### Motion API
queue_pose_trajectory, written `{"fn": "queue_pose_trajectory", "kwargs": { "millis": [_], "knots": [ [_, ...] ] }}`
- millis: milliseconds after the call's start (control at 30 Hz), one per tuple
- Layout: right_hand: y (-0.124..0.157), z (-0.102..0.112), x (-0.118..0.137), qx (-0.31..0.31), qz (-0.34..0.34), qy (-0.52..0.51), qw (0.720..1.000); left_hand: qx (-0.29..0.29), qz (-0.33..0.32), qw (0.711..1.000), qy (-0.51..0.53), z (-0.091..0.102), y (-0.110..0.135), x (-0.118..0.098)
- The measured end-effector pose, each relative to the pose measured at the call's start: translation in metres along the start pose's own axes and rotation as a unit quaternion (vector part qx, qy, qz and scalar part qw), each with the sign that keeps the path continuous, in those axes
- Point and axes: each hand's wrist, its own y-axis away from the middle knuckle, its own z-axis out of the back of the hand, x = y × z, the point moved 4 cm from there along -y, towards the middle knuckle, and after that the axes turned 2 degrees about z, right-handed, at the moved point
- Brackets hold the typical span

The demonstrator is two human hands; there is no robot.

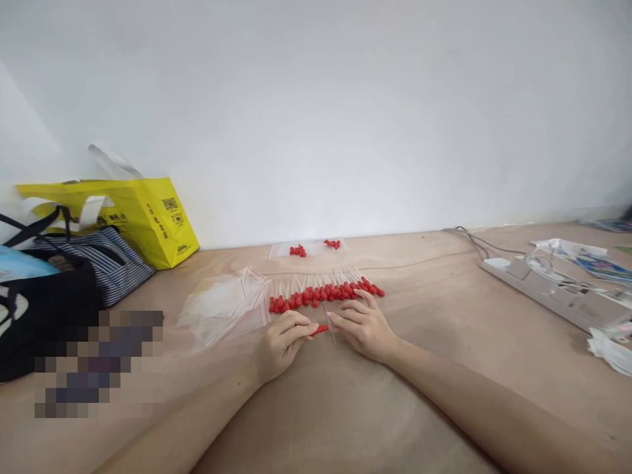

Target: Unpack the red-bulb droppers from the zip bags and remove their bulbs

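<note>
A row of several small droppers with red bulbs (326, 292) lies on the beige surface (345, 408) in front of me. My left hand (284, 341) is closed in a pinch on one red-bulbed dropper (320, 330), held just above the surface. My right hand (363, 324) rests beside it, its fingers curled near a thin clear tube (329, 322) and touching the near edge of the row. A pile of clear plastic bags (224, 306) lies to the left of the row.
Two filled clear bags with red parts (309, 248) lie by the wall. A yellow bag (143, 214) and a striped dark bag (74, 270) stand at the left. A white power strip (553, 289) with cables and papers sits at the right.
</note>
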Motion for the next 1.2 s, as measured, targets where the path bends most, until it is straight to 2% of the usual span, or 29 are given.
{"fn": "queue_pose_trajectory", "kwargs": {
  "millis": [100, 233, 367, 500, 767, 933, 1200],
  "knots": [
    [0.000, -0.002, 0.001, 0.019, -0.004, 0.023, 1.000, 0.023, -0.012, 0.999, -0.036, -0.001, 0.002, -0.002],
    [0.001, -0.005, 0.002, 0.043, -0.007, 0.031, 0.999, 0.050, 0.016, 0.989, -0.140, -0.006, -0.001, -0.003],
    [0.001, -0.006, 0.004, 0.021, 0.000, 0.007, 1.000, 0.047, 0.010, 0.978, -0.201, -0.013, -0.004, -0.003],
    [-0.001, -0.007, 0.008, 0.004, 0.015, 0.004, 1.000, 0.052, 0.001, 0.973, -0.226, -0.019, -0.004, -0.003],
    [-0.001, -0.012, 0.009, -0.003, -0.009, -0.021, 1.000, 0.045, -0.037, 0.965, -0.255, -0.019, -0.005, -0.008],
    [0.000, -0.009, 0.011, -0.018, 0.016, -0.012, 1.000, 0.029, -0.046, 0.959, -0.278, -0.019, -0.003, -0.011],
    [-0.002, -0.002, 0.015, -0.012, 0.045, -0.001, 0.999, 0.048, -0.041, 0.956, -0.286, -0.018, 0.000, -0.013]
  ]
}}
